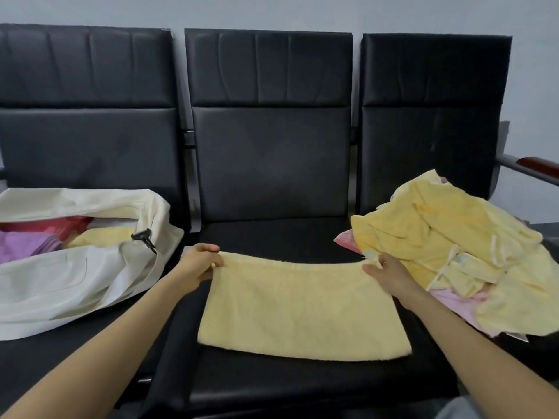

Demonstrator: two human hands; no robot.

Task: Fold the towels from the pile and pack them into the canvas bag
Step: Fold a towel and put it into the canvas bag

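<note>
On the middle seat [272, 237], the yellow towel [302, 306] lies flat, seemingly folded once. The left hand [198, 263] and right hand [384, 272] are spread well apart, each pinching a far corner at ten and two o'clock, probably to keep that edge taut and square for the next fold. The canvas bag [60, 282] gapes at nine o'clock, partly filled with folded towels, and the rumpled pile [447, 252] sits at three o'clock, both within reach

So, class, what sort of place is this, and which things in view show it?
Probably a waiting area or office lobby: a row of linked black padded seats, a wood-topped armrest at the end, and a plain pale wall behind.
</note>
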